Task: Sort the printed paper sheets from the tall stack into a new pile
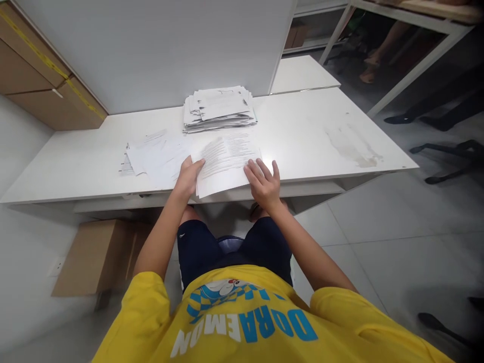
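Observation:
A printed sheet of paper (226, 162) lies at the near edge of a white table (317, 136), overhanging it slightly. My left hand (188, 177) pinches the sheet's left edge, thumb on top. My right hand (263, 182) rests on the sheet's right edge, fingers spread and flat. A thick stack of papers (218, 108) sits behind the sheet near the partition. A looser pile of sheets (151, 156) lies just left of my left hand.
A white partition wall (159, 50) stands along the table's back edge. Cardboard boxes lie at the upper left (45, 80) and under the table (94, 257). Another person's legs (374, 55) show beneath a far table at the upper right. Chair bases (449, 156) stand right.

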Motion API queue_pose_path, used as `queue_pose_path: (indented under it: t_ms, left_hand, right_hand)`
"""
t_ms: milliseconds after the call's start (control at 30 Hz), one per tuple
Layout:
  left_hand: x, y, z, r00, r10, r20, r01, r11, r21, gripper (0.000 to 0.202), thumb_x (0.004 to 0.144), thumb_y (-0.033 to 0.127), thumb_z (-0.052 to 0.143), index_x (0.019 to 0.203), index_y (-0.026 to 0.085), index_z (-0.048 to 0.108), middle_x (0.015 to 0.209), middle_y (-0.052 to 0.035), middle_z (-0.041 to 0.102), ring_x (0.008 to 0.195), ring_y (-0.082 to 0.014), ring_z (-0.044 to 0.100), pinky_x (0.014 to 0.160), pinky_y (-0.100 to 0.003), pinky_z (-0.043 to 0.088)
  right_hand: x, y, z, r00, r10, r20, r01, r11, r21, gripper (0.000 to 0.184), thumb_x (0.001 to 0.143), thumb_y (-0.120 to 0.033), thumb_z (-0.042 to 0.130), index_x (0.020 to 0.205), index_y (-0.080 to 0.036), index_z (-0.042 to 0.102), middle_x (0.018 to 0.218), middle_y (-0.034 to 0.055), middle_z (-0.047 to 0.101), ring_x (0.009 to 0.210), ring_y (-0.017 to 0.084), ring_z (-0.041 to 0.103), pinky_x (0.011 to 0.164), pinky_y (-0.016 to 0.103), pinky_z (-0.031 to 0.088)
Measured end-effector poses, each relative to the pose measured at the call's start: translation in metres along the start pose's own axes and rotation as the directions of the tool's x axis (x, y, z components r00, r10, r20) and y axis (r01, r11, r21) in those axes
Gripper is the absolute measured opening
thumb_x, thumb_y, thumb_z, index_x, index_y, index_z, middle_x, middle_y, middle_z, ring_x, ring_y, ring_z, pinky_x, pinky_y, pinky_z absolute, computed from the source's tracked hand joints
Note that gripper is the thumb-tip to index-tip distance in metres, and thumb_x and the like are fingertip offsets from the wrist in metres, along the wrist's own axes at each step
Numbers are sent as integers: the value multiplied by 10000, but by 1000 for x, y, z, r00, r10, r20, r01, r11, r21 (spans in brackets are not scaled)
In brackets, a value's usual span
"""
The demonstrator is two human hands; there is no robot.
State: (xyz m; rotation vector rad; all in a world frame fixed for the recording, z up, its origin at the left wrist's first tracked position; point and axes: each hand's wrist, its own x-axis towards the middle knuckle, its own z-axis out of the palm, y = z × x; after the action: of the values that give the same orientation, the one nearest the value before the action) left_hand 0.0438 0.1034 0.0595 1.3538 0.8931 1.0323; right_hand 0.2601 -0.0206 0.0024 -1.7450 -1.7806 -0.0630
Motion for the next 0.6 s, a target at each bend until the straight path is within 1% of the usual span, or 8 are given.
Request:
queue_pose_path:
  t_ms: [67, 167, 200, 267, 367, 433, 500, 600]
  left_hand:
    - [8, -1, 2, 995, 94, 20, -93, 995, -31, 392, 805, 405, 726, 1109, 176, 631, 1118, -113, 714, 1179, -309, 640, 1021, -471, 508]
    - [20, 4, 4, 969, 248, -7, -248, 969, 6, 420, 789, 462, 752, 1097, 198, 642, 1105, -80, 721, 1219, -292, 618, 1043, -429, 490]
    - [25, 6, 4, 957, 288, -13, -288, 957, 28, 419, 793, 481, 748, 1086, 198, 649, 1097, -74, 722, 1221, -288, 616, 1044, -419, 486]
    - [35, 7, 4, 938, 347, -15, -346, 937, 57, 415, 814, 525, 719, 1057, 193, 664, 1072, -71, 723, 1207, -286, 622, 1035, -414, 489]
    - [44, 6, 6, 916, 400, 8, -400, 915, 57, 437, 837, 591, 667, 1035, 203, 676, 1042, -68, 728, 1161, -285, 645, 1008, -425, 502]
    - [43, 4, 8, 907, 421, 28, -422, 905, 60, 451, 835, 615, 657, 1047, 218, 680, 1046, -65, 732, 1135, -284, 657, 995, -428, 506]
    - [40, -2, 8, 906, 421, 36, -423, 902, 82, 471, 818, 611, 682, 1094, 230, 673, 1078, -68, 731, 1125, -280, 661, 991, -421, 503]
    - [37, -21, 8, 925, 379, 14, -379, 924, 54, 515, 774, 629, 714, 1093, 228, 664, 1082, -71, 729, 1090, -271, 671, 971, -401, 509]
  right_hand:
    - [-2, 9, 5, 999, -8, 43, 3, 992, 123, 576, 975, -312, 413, 1545, -283, 335, 1611, 81, 334, 1524, 260, 241, 1225, 591, 186]
    - [3, 23, 16, 987, 39, 159, -101, 908, 407, 917, 930, -490, 505, 1603, -236, -64, 1677, 142, 42, 1537, 267, 193, 1179, 541, 311]
    - [9, 29, 19, 976, 60, 207, -158, 854, 496, 992, 914, -543, 517, 1588, -238, -144, 1677, 150, 3, 1536, 266, 197, 1170, 531, 327]
    - [25, 38, 25, 960, 97, 262, -249, 723, 645, 1057, 880, -622, 534, 1573, -274, -184, 1681, 131, 11, 1531, 261, 213, 1171, 519, 327]
    - [54, 51, 30, 972, 164, 169, -232, 553, 800, 1060, 790, -657, 645, 1585, -338, 19, 1657, 78, 189, 1500, 260, 280, 1193, 486, 302]
    - [68, 56, 31, 978, 198, 68, -160, 492, 856, 925, 749, -636, 698, 1513, -322, 283, 1554, 78, 396, 1418, 273, 401, 1183, 469, 323]
    - [73, 60, 32, 973, 229, 9, -116, 460, 880, 715, 752, -613, 700, 1345, -278, 482, 1370, 84, 568, 1275, 276, 525, 1137, 465, 380]
    - [69, 64, 35, 954, 294, -50, -88, 437, 895, 587, 723, -567, 734, 1182, -257, 539, 1191, 65, 633, 1147, 256, 584, 1063, 440, 441]
